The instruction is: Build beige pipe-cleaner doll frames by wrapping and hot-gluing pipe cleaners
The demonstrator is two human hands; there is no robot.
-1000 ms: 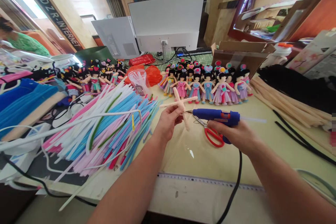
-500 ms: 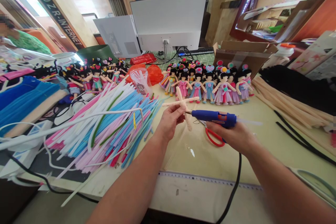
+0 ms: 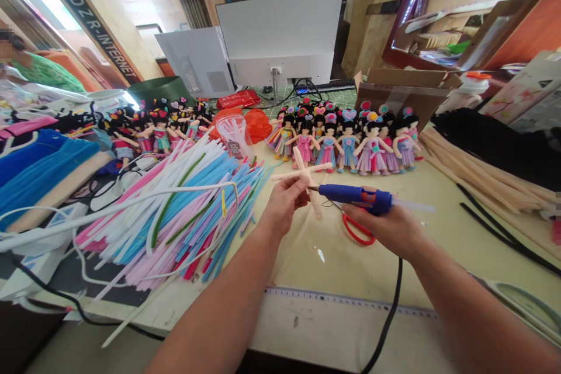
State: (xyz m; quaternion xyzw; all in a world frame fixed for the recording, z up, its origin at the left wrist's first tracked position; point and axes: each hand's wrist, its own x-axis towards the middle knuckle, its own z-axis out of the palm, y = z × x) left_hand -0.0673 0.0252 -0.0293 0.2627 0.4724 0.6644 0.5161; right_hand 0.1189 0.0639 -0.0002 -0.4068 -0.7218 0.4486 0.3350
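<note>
Between thumb and fingers, my left hand (image 3: pixel 287 196) pinches a cream pipe-cleaner doll body (image 3: pixel 316 205) with limbs sticking out in several directions. My right hand (image 3: pixel 390 225) is wrapped around a blue hot glue gun (image 3: pixel 356 196), a clear glue stick (image 3: pixel 414 205) jutting from its rear. The gun's nozzle points left and meets the doll body close to my left fingertips; whether glue is coming out I cannot see. Under the gun, red-handled scissors (image 3: pixel 357 234) lie on the table, partly hidden by my right hand.
Left of my hands spreads a pile of coloured pipe cleaners (image 3: pixel 175 204) with a white cable across it. Finished dolls (image 3: pixel 348 143) stand in rows behind. Beige and black pipe cleaners (image 3: pixel 486 169) lie at right. A ruler strip (image 3: pixel 350 301) runs near the front edge. Someone in green (image 3: pixel 48 73) is far left.
The glue gun and my right hand have shifted very slightly left. My left hand keeps its pinch on the doll body, nearly still.
</note>
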